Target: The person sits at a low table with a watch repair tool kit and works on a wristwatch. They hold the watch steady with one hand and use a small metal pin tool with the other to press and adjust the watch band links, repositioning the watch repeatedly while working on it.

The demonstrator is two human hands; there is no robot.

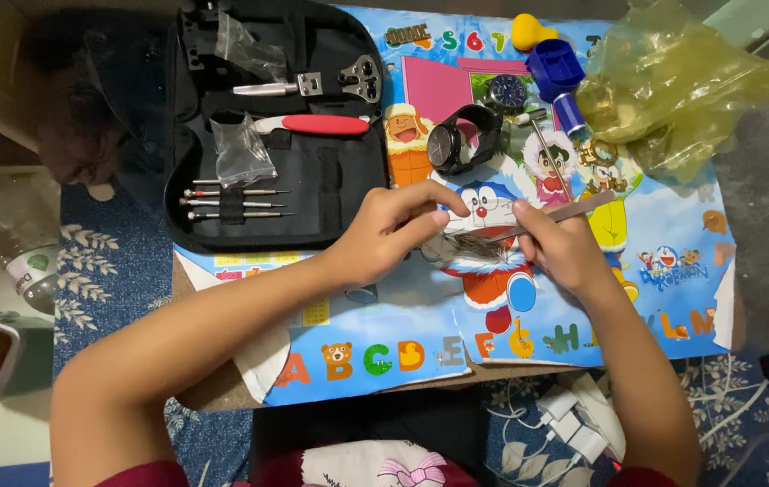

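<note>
left hand [391, 230] pinches a small metal watch band [475, 243] against the bench [673, 271], mid-mat. right hand [563, 245] grips tweezers [558, 216], tips touching the band. black watch [461, 140] just beyond; open tool case [281, 126] left.

A small table, covered by a bright cartoon alphabet mat [673, 261], carries everything. At its middle the left hand [393, 230] pinches a metal watch band [475, 243], while the right hand [565, 248] grips a slim metal tool [556, 216] whose tip touches the band. Just behind the hands lies a black watch [457, 140], with a blue-faced watch [506, 93] beyond it. An open black tool case [330, 180] fills the far left corner, holding a red-handled tool [321, 124] and small screwdrivers [236, 203]. A crumpled yellow plastic bag [673, 81] sits at the far right corner, beside a blue holder [556, 68].
</note>
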